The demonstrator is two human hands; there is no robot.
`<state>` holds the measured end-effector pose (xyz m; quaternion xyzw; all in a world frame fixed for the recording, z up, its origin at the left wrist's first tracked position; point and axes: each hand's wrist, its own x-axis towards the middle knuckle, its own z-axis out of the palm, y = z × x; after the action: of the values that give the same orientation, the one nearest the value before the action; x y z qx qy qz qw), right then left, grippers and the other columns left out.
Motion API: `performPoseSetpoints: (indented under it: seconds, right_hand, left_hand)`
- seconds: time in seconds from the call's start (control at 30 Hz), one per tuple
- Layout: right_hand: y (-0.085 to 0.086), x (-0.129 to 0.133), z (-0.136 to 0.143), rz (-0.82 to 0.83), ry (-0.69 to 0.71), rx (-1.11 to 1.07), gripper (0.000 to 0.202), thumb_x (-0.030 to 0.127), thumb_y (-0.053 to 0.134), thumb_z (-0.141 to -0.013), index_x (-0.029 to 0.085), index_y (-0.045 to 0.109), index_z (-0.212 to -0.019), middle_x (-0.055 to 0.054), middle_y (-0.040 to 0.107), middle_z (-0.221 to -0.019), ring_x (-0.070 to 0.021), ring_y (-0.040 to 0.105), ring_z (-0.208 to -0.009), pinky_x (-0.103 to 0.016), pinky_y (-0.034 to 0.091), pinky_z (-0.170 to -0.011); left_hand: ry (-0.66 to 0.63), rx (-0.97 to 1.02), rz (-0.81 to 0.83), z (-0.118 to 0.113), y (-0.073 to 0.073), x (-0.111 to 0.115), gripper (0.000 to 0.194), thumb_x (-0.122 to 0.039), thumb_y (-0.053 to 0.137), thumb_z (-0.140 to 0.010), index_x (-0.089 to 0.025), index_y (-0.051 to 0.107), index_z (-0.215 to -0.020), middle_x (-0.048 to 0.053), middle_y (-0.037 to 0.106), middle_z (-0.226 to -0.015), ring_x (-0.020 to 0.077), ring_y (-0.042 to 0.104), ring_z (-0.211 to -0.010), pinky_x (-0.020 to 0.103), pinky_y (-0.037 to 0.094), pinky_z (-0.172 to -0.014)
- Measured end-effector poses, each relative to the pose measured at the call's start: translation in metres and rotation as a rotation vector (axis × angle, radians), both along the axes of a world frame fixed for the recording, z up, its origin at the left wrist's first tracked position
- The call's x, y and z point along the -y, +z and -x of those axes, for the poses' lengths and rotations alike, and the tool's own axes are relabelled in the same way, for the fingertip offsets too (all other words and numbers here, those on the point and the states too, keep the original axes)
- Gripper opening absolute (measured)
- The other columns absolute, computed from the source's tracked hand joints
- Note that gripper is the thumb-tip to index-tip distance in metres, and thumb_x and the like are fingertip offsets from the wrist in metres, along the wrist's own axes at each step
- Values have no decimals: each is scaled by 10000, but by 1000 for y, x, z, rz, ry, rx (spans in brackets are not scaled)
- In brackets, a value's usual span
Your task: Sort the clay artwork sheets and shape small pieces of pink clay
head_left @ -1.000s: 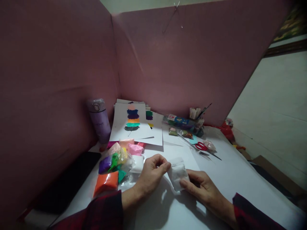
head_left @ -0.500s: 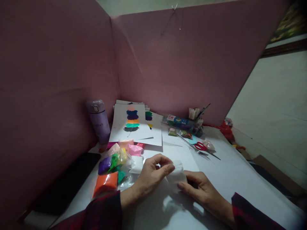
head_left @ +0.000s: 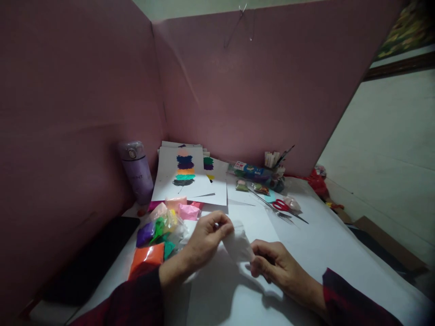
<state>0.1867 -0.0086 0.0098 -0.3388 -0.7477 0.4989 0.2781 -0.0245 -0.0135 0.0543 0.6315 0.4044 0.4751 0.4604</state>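
Note:
A small white packet (head_left: 239,243), apparently a plastic bag with a pale lump inside, is stretched between my two hands above the white paper. My left hand (head_left: 209,235) pinches its upper left corner with thumb and forefinger. At the lower right corner, my right hand (head_left: 277,262) grips it between thumb and curled fingers. Just left of my left hand lies a heap of coloured clay packets: an orange one (head_left: 147,259), a purple one (head_left: 146,234), a pink one (head_left: 189,212) and several others.
Painted sheets (head_left: 185,174) are stacked at the back, beside a purple bottle (head_left: 137,174). Red-handled scissors (head_left: 281,205), tweezers (head_left: 261,199) and small bags (head_left: 261,189) lie back right. A dark flat object (head_left: 93,260) is at left. Pink panels (head_left: 258,90) enclose the back and left.
My left hand has shifted left, and the packet is now held more flat and spread between both hands. My right hand has closed onto the packet's lower corner. The view has shifted slightly.

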Motion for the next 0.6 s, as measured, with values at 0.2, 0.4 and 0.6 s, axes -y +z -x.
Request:
performPoseSetpoints:
  seconds: [0.2, 0.4, 0.6]
  right_hand:
    - [-5, 1, 0, 51, -76, -19, 439, 529, 461, -885, 124, 624, -834, -26, 597, -598, -86, 460, -481, -220, 378, -483]
    - [1, 4, 0, 17, -76, -4, 453, 526, 433, -900, 133, 640, -807, -25, 590, -609, -130, 554, -607, -247, 424, -557]
    - [0, 3, 0, 20, -77, -2, 423, 498, 444, -906, 134, 634, -803, -22, 591, -612, -139, 584, -635, -258, 448, -592]
  left_hand:
    - [79, -383, -74, 61, 38, 11, 232, -300, 532, -823, -175, 521, -629, -11, 444, -648, 119, 381, -605, 230, 301, -543]
    - [13, -768, -4, 91, 32, 30, 202, -180, 449, -807, -183, 504, -613, 4, 507, -662, 145, 438, -637, 244, 320, -569]
    - [124, -967, -212, 102, 2, 26, 233, -152, 399, -823, -186, 502, -617, 6, 521, -694, 159, 445, -683, 270, 327, -637]
